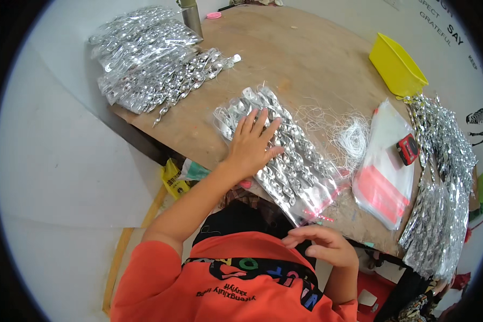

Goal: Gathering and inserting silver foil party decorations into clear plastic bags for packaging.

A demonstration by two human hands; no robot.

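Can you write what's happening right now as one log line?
left hand: flat on bag of silver twists | right hand: empty, open, near table edge | yellow tray: untouched

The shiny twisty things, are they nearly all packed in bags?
Not quite. Filled bags lie stacked at the table's far left, so that part looks done. The left hand presses flat on one filled bag with its end nearest the right hand, which holds nothing. Loose twists and empty bags wait on the right.
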